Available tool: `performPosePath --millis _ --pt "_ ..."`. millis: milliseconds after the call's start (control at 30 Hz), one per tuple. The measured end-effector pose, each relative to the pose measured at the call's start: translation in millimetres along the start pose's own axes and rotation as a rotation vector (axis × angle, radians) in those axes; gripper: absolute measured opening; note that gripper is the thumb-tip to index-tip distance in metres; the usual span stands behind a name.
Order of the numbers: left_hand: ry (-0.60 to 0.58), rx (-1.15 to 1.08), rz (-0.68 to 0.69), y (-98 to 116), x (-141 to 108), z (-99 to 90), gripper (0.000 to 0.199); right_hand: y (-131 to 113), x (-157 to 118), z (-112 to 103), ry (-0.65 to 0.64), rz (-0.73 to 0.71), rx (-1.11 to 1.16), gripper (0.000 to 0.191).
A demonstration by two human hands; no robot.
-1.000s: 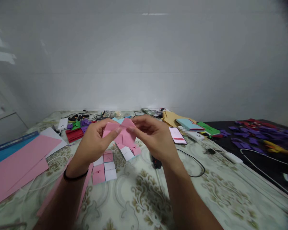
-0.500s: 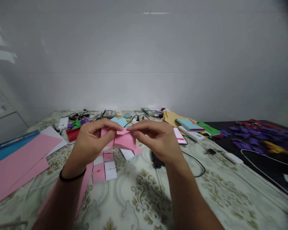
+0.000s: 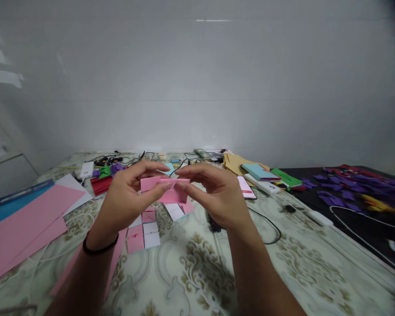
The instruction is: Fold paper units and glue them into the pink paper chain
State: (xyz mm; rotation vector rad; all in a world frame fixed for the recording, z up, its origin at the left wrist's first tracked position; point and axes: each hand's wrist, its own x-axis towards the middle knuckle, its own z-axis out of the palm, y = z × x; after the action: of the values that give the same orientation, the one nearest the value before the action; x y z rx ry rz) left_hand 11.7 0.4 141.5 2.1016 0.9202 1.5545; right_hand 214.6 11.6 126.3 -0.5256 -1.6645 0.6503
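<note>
A folded pink paper is held up above the table between my two hands. My left hand grips its left part, with the thumb across the near face and the fingers behind. On the right side my right hand pinches it the same way, the two thumb tips close together near the middle. Below the hands lie small pink and white folded squares, and a white and pink folded piece rests just beneath the held paper.
Large pink sheets lie at the left over a blue pack. Behind are a white power bank, red paper and cables. A phone, notebooks and a power strip are at the right.
The pink paper has tilted so that a flatter, narrower face shows. Both thumbs have moved up onto its near face, and the fingertips have spread from the top fold.
</note>
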Motion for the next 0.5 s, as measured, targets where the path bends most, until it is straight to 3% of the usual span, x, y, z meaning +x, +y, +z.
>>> performPosePath --millis 133,333,500 --pt "-0.047 0.059 -0.039 1.6 1.4 0.7 0.006 -0.3 0.0 0.4 -0.003 -0.028 -0.049 0.018" --pt "-0.021 0.029 -0.047 3.3 -0.3 0.0 0.006 -2.0 3.2 0.4 -0.021 0.032 -0.090 0.004" --pt "-0.099 0.090 -0.063 3.9 -0.1 -0.7 0.008 -3.8 4.0 0.9 -0.078 -0.027 -0.200 0.007"
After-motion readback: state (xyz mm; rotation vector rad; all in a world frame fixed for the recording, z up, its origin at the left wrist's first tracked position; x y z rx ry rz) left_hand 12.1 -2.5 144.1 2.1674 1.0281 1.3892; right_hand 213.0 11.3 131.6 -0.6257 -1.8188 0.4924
